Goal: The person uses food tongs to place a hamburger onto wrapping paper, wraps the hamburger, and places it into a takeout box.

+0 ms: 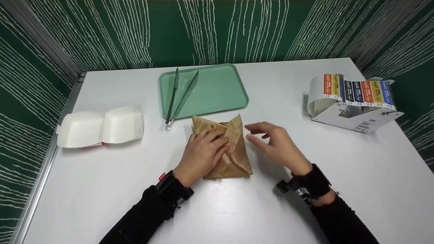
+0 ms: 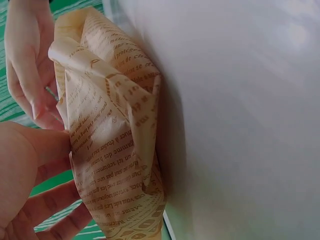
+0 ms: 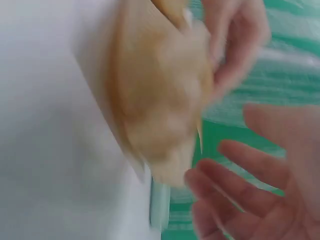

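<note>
While your left hand (image 1: pixel 202 154) presses the printed paper wrapper (image 1: pixel 234 162) and your right hand (image 1: pixel 278 145) hangs wide, empty, easing off could unfold the flap (image 2: pixel 142 117)

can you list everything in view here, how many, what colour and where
wrapped packet: one, brown printed paper, table centre
tray: one, pale green, behind the packet
tongs: one pair, silvery, lying partly on the tray
box: one, white inside, open at left
holder: one, white, at right
labels: several, red, yellow, blue and dark, on the holder
table: one, white, under it all
walls: three, green with white streaks, back and sides
posts: two, grey, back corners
left hand: one, bare, on the packet
right hand: one, bare, just right of the packet
wristbands: two, black, one per wrist
sleeves: two, black, on the forearms
</note>
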